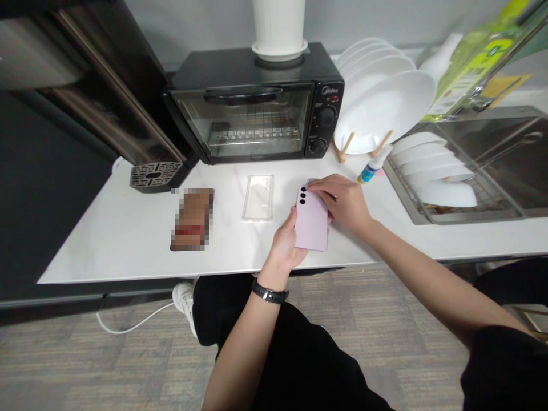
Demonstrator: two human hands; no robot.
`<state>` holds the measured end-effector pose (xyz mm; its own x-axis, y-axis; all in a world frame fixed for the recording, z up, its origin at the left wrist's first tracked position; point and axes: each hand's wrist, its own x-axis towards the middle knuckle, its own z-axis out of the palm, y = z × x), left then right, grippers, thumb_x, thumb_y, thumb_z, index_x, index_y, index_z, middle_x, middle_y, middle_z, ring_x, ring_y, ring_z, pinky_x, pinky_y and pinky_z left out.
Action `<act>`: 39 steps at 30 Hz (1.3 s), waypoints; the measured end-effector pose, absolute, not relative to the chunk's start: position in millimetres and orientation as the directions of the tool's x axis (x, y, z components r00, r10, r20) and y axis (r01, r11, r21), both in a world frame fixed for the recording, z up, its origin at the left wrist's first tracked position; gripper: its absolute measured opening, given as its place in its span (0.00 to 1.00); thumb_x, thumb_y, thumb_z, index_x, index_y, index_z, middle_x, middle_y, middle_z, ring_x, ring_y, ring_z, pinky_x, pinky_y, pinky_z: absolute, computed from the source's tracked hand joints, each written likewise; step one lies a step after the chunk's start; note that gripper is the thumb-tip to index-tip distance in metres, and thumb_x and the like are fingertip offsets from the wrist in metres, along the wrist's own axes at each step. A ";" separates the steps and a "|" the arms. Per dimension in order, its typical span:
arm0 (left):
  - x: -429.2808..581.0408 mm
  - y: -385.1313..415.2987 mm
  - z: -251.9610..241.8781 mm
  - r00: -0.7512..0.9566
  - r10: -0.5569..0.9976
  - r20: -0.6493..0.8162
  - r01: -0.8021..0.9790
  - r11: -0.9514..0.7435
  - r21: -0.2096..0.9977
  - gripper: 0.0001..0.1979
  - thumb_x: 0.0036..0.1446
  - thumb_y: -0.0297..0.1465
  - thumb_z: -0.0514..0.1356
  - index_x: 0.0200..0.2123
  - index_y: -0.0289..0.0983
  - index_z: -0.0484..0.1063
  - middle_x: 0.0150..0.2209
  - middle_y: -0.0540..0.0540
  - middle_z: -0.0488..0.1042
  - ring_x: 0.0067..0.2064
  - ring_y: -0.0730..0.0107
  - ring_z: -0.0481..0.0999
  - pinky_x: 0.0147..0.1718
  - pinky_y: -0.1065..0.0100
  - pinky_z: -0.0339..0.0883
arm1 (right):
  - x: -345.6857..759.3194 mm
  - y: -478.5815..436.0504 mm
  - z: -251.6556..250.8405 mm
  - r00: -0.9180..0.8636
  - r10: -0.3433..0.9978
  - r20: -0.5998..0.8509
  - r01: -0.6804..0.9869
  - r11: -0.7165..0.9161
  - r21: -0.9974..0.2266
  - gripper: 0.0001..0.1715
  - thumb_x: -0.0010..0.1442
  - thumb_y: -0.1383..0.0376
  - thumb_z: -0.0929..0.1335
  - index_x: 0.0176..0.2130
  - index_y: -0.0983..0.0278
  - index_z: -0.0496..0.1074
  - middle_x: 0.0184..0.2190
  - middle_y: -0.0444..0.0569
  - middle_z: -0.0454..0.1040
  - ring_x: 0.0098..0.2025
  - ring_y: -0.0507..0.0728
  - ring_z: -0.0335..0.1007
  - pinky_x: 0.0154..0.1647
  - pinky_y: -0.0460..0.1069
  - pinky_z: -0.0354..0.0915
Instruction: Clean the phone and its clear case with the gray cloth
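Observation:
My left hand (285, 245) is wrapped round a pale lilac smartphone (311, 225) from below, its back with three black camera lenses turned up. The thumb lies along the phone's left edge. The fingers of my right hand (342, 200) are pressed together at the phone's top end, right beside the lenses. Whatever they pinch is hidden or too small to name. A clear phone case (258, 198) lies flat on the counter, left of the phone. Farther left is a flat oblong thing (192, 220), pixelated and brownish.
The white counter (141, 251) carries a black toaster oven (252, 120) at the back. White plates (385, 108) stand in a wooden rack. A small spray bottle (371, 166) is before them. A sink (514, 171) with a basket of bowls lies right; a dark dispenser (158, 174) stands left.

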<state>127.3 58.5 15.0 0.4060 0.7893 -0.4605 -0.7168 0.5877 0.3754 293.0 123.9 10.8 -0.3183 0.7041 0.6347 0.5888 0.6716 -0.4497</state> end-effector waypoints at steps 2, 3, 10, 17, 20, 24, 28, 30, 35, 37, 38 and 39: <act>127.4 58.7 15.7 0.378 0.783 -0.495 -0.723 0.583 0.371 0.25 0.77 0.42 0.47 0.66 0.35 0.69 0.55 0.35 0.82 0.58 0.52 0.81 0.61 0.50 0.71 | 285.0 120.6 11.8 -0.310 0.719 0.622 0.571 0.663 -0.483 0.14 0.73 0.67 0.67 0.45 0.60 0.84 0.44 0.52 0.87 0.47 0.62 0.82 0.51 0.60 0.77; 127.4 59.0 15.5 0.367 0.781 -0.505 -0.726 0.580 0.369 0.24 0.77 0.42 0.47 0.65 0.36 0.70 0.53 0.37 0.82 0.57 0.53 0.82 0.61 0.50 0.71 | 281.7 118.5 12.1 -0.312 0.725 0.614 0.560 0.663 -0.497 0.14 0.73 0.66 0.67 0.45 0.59 0.84 0.44 0.51 0.87 0.48 0.62 0.82 0.51 0.60 0.77; 125.0 63.1 8.8 0.348 0.774 -0.530 -0.776 0.554 0.300 0.22 0.78 0.39 0.48 0.62 0.34 0.73 0.37 0.46 0.83 0.40 0.65 0.84 0.51 0.65 0.75 | 273.3 91.8 13.0 -0.479 0.649 0.591 0.421 0.761 -0.494 0.14 0.73 0.67 0.67 0.46 0.57 0.84 0.46 0.48 0.87 0.49 0.59 0.82 0.54 0.58 0.78; 125.2 58.5 10.4 0.473 0.793 -0.384 -0.749 0.592 0.299 0.36 0.76 0.49 0.44 0.74 0.29 0.60 0.56 0.31 0.81 0.62 0.50 0.79 0.59 0.58 0.73 | 274.4 41.9 12.0 -0.612 0.547 0.571 0.318 0.831 -0.456 0.15 0.73 0.70 0.66 0.51 0.59 0.82 0.46 0.48 0.86 0.48 0.58 0.81 0.48 0.54 0.81; 125.6 57.5 10.3 0.441 0.814 -0.379 -0.754 0.564 0.335 0.36 0.77 0.48 0.42 0.73 0.29 0.61 0.56 0.31 0.81 0.63 0.53 0.78 0.59 0.62 0.72 | 283.2 32.3 10.8 -0.630 0.534 0.563 0.327 0.841 -0.432 0.17 0.72 0.72 0.66 0.53 0.59 0.81 0.47 0.48 0.86 0.48 0.58 0.81 0.49 0.55 0.81; 125.8 58.4 8.8 0.454 0.816 -0.357 -0.747 0.567 0.347 0.35 0.77 0.48 0.42 0.72 0.28 0.63 0.57 0.30 0.80 0.63 0.51 0.78 0.60 0.58 0.73 | 297.6 37.2 13.6 -0.575 0.598 0.558 0.387 0.800 -0.459 0.16 0.73 0.70 0.66 0.52 0.58 0.82 0.46 0.49 0.86 0.49 0.59 0.81 0.54 0.57 0.80; 127.7 58.7 10.0 0.393 0.831 -0.394 -0.770 0.531 0.352 0.31 0.77 0.45 0.44 0.71 0.32 0.65 0.58 0.32 0.80 0.62 0.49 0.78 0.61 0.51 0.72 | 308.0 57.5 20.3 -0.522 0.663 0.536 0.452 0.748 -0.486 0.15 0.73 0.67 0.67 0.48 0.57 0.83 0.45 0.51 0.86 0.47 0.59 0.82 0.53 0.59 0.79; 128.5 58.3 11.8 0.340 0.835 -0.433 -0.773 0.510 0.377 0.29 0.78 0.43 0.45 0.71 0.35 0.65 0.58 0.34 0.80 0.61 0.50 0.79 0.61 0.51 0.73 | 311.1 71.2 22.0 -0.504 0.681 0.531 0.477 0.732 -0.487 0.15 0.73 0.66 0.66 0.47 0.57 0.84 0.45 0.51 0.86 0.47 0.60 0.82 0.50 0.58 0.79; 128.0 57.4 14.8 0.362 0.822 -0.439 -0.740 0.540 0.402 0.28 0.78 0.44 0.44 0.69 0.38 0.67 0.59 0.36 0.80 0.62 0.51 0.79 0.60 0.50 0.73 | 310.1 106.8 17.2 -0.394 0.722 0.569 0.546 0.682 -0.487 0.13 0.73 0.63 0.68 0.44 0.57 0.85 0.43 0.51 0.87 0.45 0.61 0.82 0.48 0.59 0.78; 127.8 57.5 14.8 0.373 0.821 -0.432 -0.736 0.545 0.401 0.28 0.78 0.45 0.44 0.68 0.37 0.68 0.59 0.35 0.80 0.62 0.50 0.79 0.61 0.50 0.72 | 305.4 116.6 14.5 -0.341 0.733 0.588 0.569 0.659 -0.491 0.13 0.73 0.62 0.68 0.44 0.58 0.85 0.42 0.51 0.87 0.45 0.62 0.82 0.49 0.59 0.77; 127.8 57.6 14.7 0.369 0.822 -0.434 -0.738 0.543 0.401 0.28 0.78 0.45 0.44 0.67 0.36 0.68 0.59 0.35 0.80 0.62 0.51 0.79 0.61 0.50 0.72 | 302.2 119.7 13.6 -0.319 0.738 0.595 0.578 0.649 -0.495 0.13 0.73 0.62 0.68 0.44 0.58 0.85 0.42 0.52 0.86 0.45 0.62 0.82 0.49 0.59 0.77; 128.0 57.7 14.4 0.361 0.821 -0.442 -0.740 0.541 0.400 0.28 0.78 0.44 0.44 0.67 0.36 0.69 0.58 0.35 0.80 0.62 0.51 0.79 0.61 0.50 0.72 | 298.6 121.6 13.0 -0.300 0.742 0.599 0.584 0.640 -0.500 0.13 0.73 0.63 0.68 0.44 0.59 0.85 0.42 0.52 0.86 0.46 0.62 0.82 0.49 0.59 0.77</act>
<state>128.0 57.7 14.4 0.3611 0.8212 -0.4418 -0.7399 0.5407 0.4003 298.6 121.6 13.0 -0.2998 0.7421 0.5995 0.5839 0.6397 -0.4999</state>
